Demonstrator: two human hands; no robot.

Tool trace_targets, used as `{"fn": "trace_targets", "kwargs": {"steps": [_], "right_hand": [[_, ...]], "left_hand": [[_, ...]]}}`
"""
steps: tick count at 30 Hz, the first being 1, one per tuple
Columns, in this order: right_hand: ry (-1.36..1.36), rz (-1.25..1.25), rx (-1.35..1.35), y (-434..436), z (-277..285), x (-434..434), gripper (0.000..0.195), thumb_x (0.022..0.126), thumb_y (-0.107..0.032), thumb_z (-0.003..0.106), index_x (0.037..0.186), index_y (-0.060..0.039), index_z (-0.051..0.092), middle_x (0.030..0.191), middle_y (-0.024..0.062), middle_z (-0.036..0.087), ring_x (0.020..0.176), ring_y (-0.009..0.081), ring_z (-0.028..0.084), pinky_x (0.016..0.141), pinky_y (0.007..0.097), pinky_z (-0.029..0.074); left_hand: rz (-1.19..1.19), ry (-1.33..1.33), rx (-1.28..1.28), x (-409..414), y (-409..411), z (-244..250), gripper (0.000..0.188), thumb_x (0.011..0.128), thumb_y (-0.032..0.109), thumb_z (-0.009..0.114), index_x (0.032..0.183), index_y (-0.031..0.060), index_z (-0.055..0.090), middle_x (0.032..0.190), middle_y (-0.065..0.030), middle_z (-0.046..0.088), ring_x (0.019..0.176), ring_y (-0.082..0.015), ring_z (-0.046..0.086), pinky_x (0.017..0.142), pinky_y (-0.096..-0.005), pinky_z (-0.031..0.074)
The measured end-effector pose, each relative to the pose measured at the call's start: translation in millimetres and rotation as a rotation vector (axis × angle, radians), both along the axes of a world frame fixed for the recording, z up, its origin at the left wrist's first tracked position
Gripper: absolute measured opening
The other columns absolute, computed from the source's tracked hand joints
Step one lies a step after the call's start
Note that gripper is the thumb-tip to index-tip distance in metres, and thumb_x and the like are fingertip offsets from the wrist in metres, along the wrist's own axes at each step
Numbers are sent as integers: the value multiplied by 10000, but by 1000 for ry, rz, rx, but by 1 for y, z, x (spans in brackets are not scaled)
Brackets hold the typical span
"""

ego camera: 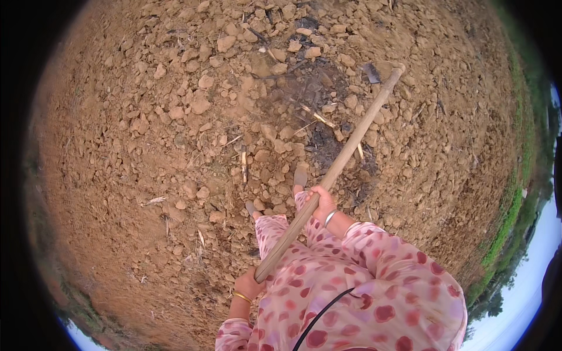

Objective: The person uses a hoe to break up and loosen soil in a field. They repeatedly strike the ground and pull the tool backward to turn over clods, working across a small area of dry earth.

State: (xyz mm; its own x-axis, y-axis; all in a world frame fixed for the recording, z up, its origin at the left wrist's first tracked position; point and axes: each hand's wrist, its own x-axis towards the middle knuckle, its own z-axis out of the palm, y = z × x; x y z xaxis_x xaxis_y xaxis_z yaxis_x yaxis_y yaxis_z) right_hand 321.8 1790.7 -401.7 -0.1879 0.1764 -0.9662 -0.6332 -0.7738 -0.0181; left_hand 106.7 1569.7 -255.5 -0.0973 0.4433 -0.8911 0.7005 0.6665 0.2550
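Note:
A hoe with a long wooden handle [356, 137] runs diagonally from low in the view up to the right. My right hand [323, 202], with a silver bangle at the wrist, is wrapped around the shaft partway along. Lower down, near my body, my left hand [248, 285] grips the butt end; a yellow bangle circles that wrist. At the far end the dark metal hoe blade [371, 73] shows beside a patch of blackened soil [322, 145]. Whether the blade touches the ground I cannot tell.
Broken brown soil [145, 149] full of clods surrounds me. Pieces of dry stalk [244, 164] and charred stems [281, 75] lie on it. My shod feet [300, 176] stand among the clods. A green plant strip [505, 223] borders the field at right.

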Motion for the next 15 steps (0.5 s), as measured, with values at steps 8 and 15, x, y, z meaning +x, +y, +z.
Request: {"fn": "trace_targets", "kwargs": {"steps": [8, 15], "right_hand": [[-347, -42, 399, 92, 43, 107, 138, 772, -130, 579, 744, -91, 449, 625, 21, 493, 572, 156, 494, 587, 328, 440], [-443, 35, 391, 123, 12, 165, 160, 800, -139, 535, 692, -97, 426, 579, 25, 469, 511, 153, 479, 509, 311, 440]], "left_hand": [[-153, -159, 259, 79, 91, -89, 448, 662, 334, 662, 1003, 99, 492, 778, -162, 618, 737, -331, 608, 660, -423, 480], [-176, -329, 176, 122, 143, -59, 425, 693, 293, 641, 1016, 77, 468, 808, -183, 621, 759, -349, 606, 683, -426, 475]]}}
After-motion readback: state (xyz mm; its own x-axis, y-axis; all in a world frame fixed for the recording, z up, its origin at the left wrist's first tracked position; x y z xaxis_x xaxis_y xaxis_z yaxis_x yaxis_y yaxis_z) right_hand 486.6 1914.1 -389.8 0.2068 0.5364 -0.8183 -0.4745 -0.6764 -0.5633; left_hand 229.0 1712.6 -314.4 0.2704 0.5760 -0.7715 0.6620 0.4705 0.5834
